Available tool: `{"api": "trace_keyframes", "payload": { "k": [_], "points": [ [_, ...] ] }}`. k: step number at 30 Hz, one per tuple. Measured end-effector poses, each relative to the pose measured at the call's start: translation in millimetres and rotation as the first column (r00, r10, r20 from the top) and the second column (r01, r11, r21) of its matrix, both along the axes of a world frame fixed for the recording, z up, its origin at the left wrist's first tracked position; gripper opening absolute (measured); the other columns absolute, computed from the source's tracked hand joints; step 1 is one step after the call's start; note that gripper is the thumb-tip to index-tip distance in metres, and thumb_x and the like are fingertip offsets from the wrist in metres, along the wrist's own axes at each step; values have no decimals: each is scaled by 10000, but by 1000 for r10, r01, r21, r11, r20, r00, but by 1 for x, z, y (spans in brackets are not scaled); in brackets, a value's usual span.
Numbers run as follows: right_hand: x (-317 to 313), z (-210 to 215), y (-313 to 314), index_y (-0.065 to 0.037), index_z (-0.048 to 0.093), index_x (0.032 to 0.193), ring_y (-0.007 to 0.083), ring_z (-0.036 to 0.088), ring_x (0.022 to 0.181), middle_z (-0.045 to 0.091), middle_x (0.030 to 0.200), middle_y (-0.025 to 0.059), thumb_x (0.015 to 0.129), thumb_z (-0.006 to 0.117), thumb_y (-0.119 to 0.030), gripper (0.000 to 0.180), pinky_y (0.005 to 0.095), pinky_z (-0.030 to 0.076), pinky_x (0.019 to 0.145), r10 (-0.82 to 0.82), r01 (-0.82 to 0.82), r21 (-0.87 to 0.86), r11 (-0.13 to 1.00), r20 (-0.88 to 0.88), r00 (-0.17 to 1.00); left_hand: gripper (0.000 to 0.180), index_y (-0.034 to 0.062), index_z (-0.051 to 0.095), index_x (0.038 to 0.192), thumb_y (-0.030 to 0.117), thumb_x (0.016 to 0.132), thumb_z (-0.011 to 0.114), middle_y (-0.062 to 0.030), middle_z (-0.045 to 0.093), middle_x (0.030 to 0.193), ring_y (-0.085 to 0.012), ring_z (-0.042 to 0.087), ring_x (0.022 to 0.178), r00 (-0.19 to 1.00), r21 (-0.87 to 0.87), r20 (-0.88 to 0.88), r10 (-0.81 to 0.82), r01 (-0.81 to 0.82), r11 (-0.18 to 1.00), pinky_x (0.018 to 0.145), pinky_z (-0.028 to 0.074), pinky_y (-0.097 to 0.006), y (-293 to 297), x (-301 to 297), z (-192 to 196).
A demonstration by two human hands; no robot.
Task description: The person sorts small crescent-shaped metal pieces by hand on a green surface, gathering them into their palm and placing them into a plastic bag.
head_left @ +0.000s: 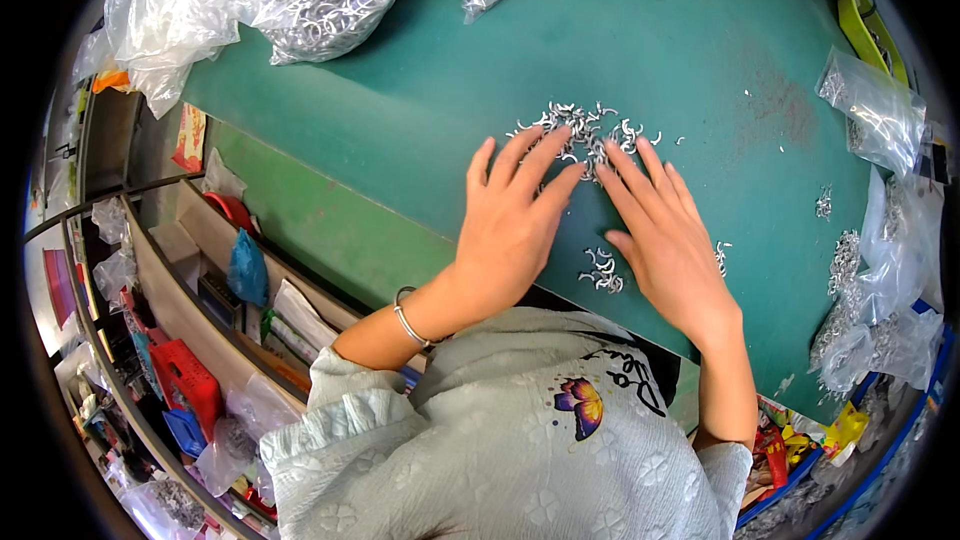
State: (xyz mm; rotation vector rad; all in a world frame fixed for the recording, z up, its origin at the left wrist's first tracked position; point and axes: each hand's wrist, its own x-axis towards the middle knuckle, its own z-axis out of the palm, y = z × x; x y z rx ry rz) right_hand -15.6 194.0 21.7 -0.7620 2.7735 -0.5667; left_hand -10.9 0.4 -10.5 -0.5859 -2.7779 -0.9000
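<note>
A loose pile of small curved silver metal pieces lies on the green tabletop. My left hand, with a silver bangle at the wrist, reaches the pile's left side; its fingers are spread and the fingertips rest among the pieces. From the right, my right hand lies palm down with fingers stretched out, its fingertips at the pile's edge. Between my hands, nearer to me, sits a smaller cluster of the same pieces. A few more pieces show beside my right hand, partly hidden by it.
Clear plastic bags of metal rings stand at the far left of the green table. More bags and a heap of metal parts line the right edge. Open drawers with a red basket are at the left.
</note>
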Motion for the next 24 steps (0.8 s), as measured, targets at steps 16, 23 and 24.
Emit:
{"api": "trace_keyframes", "payload": {
  "k": [16, 23, 24],
  "points": [
    [18, 9, 40, -28, 558, 1300, 327, 382, 1383, 479, 1436, 108, 831, 668, -66, 484, 520, 258, 1145, -279, 277, -38, 960, -75, 957, 341, 146, 695, 1109, 27, 789, 689, -121, 421, 1478, -395, 350, 1376, 1000, -48, 6, 8, -8, 999, 1035, 201, -726, -2, -4, -5],
    [29, 10, 28, -29, 579, 1290, 345, 283, 1431, 392, 1503, 98, 806, 692, -96, 502, 524, 239, 1139, -202, 203, 48, 978, -24, 979, 416, 135, 641, 1213, 85, 804, 701, -95, 315, 1546, -403, 244, 1426, 987, -156, 51, -152, 158, 975, 970, 191, -815, 18, -8, -5],
    [30, 11, 33, -29, 577, 1293, 343, 273, 1436, 381, 1510, 96, 803, 695, -97, 509, 525, 237, 1139, -228, 229, 24, 973, -11, 974, 424, 132, 637, 1217, 87, 801, 705, -94, 313, 1547, -403, 243, 1427, 984, -145, 68, -168, 176, 974, 969, 193, -814, 15, -7, -4]
  ]
}}
